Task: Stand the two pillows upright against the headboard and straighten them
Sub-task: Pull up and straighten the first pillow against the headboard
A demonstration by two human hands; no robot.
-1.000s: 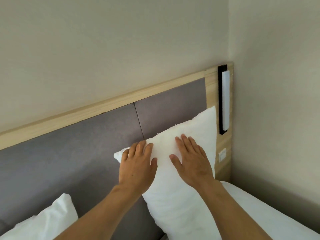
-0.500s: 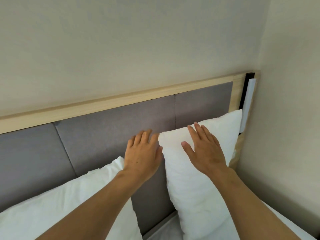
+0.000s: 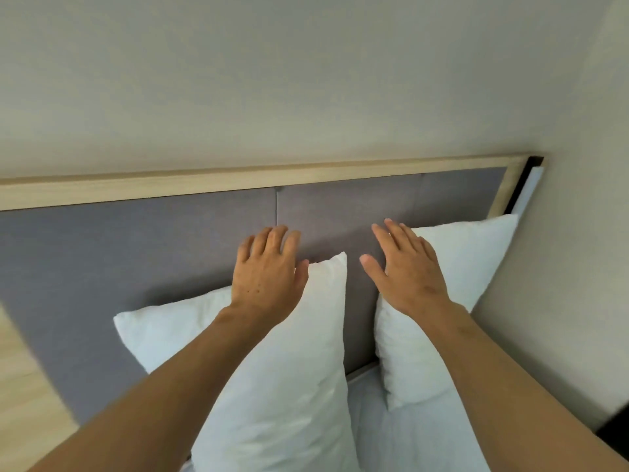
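- The left pillow [image 3: 282, 376] stood leaning against the grey padded headboard [image 3: 136, 253], its top right corner up and its top edge sloping down toward the left.
- The right pillow [image 3: 469, 277] stood upright against the headboard at the bed's right end, its upper right corner touching the wooden frame post beside the side wall [image 3: 578, 233].
- A strip of bare headboard showed between the two pillows; they were near each other but apart.
- The left hand [image 3: 269, 270] was spread flat, fingers slightly parted, lying over the upper corner of the left pillow, with its fingertips in front of the headboard padding above the pillow.
- The right hand [image 3: 405, 267] was also spread, palm down, over the upper left corner of the right pillow; whether the palm pressed the fabric, I cannot tell.
- Neither hand pinched or gripped anything.
- White bed linen [image 3: 415, 437] lay below the pillows.
- A pale wooden rail [image 3: 238, 180] ran along the headboard's top edge, under the plain back wall.
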